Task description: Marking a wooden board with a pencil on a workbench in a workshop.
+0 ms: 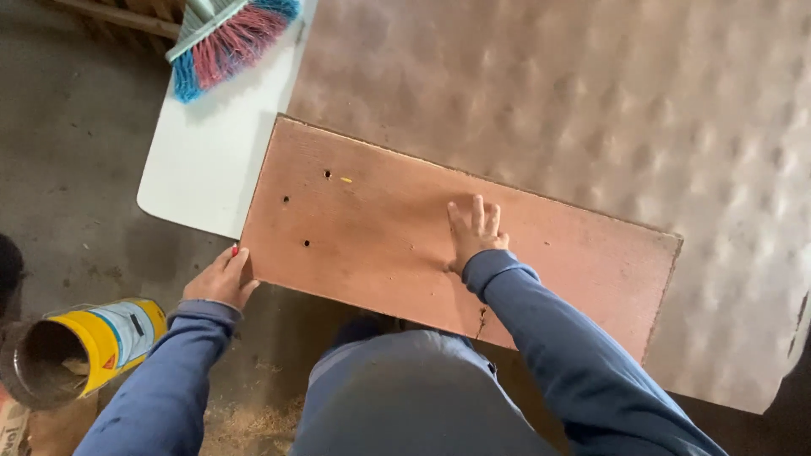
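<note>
Hardboard covers the upper right of the frame as a wide brown surface with a faint dimpled pattern. A reddish-brown plywood board is laid flat on it across the middle of the frame, tilted so that its long edge runs from upper left to lower right; its near long edge overhangs toward the person. Three small dark holes and a short yellow mark are seen near the board's left end, and a small crack is seen at its near edge. A white panel is tucked beside the board at the upper left, its rounded corner projecting over the grey concrete floor. At the top left, the head of a brush with pink and blue bristles is rested on that white panel. At the lower left, a yellow tin can is lain on its side on the floor, its open mouth turned toward the left edge.

The right hand is pressed flat on the middle of the board, fingers held together and extended. The left hand is set against the board's lower left corner, fingers curled on the edge. Both arms are covered by blue sleeves.
</note>
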